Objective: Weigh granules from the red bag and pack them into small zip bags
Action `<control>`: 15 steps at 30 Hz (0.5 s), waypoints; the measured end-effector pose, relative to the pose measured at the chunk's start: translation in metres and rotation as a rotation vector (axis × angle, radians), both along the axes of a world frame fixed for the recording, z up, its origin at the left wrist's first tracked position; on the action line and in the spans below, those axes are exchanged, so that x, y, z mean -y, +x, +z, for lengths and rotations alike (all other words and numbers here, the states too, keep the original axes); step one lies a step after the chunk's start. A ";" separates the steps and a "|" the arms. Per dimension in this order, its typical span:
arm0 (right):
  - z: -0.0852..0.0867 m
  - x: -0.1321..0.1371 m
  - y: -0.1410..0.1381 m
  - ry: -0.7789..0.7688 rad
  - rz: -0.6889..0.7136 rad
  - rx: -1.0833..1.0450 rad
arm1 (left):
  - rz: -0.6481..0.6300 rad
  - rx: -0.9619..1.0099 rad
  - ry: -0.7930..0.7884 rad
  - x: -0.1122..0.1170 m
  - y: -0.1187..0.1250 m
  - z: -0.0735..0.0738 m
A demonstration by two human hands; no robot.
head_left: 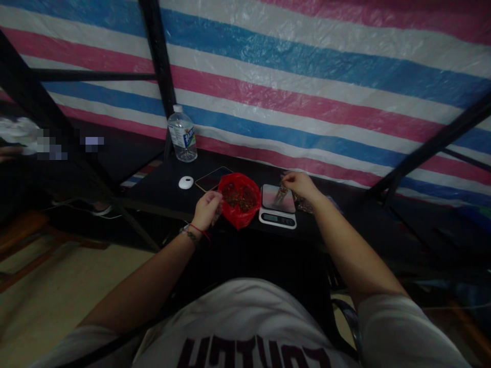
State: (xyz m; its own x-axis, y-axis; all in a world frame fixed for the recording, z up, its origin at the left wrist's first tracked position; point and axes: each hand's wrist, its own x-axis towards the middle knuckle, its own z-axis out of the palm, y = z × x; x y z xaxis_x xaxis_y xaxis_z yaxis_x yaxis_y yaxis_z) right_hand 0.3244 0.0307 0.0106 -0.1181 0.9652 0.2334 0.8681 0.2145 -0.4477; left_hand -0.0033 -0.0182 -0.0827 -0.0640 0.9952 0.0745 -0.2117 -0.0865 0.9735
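An open red plastic bag (240,200) full of small dark reddish-brown pieces sits on a black table (161,191). My left hand (207,208) is curled at the bag's left edge, fingers closed; what it holds is hidden. Right of the bag stands a small white digital kitchen scale (277,207). My right hand (298,184) hovers over the scale's platform, pinching a small clear packet (282,193) with dark contents.
A water bottle (182,134) stands at the table's back left. A white round object (186,182) and a dark phone (211,179) lie beside the bag. A striped tarpaulin (307,76) hangs behind. Black metal frame bars (157,51) cross the view. A wooden bench (23,230) is at left.
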 end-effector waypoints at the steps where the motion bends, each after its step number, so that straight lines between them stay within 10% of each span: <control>1: 0.001 0.001 -0.007 -0.003 0.004 -0.018 | 0.000 -0.002 -0.005 0.001 0.000 0.001; 10: -0.012 0.012 -0.118 0.003 0.412 0.173 | 0.026 -0.024 -0.001 0.000 -0.003 -0.002; 15: -0.017 0.011 -0.127 -0.010 0.488 0.223 | 0.024 -0.032 0.016 0.001 -0.001 -0.003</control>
State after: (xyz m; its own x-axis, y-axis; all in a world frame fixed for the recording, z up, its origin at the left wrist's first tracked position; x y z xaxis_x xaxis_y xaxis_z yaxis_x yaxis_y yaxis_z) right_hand 0.1978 0.0201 -0.0059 -0.5997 0.7875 0.1422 0.7426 0.6139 -0.2677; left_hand -0.0044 -0.0187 -0.0857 -0.0852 0.9920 0.0930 -0.1781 -0.1070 0.9782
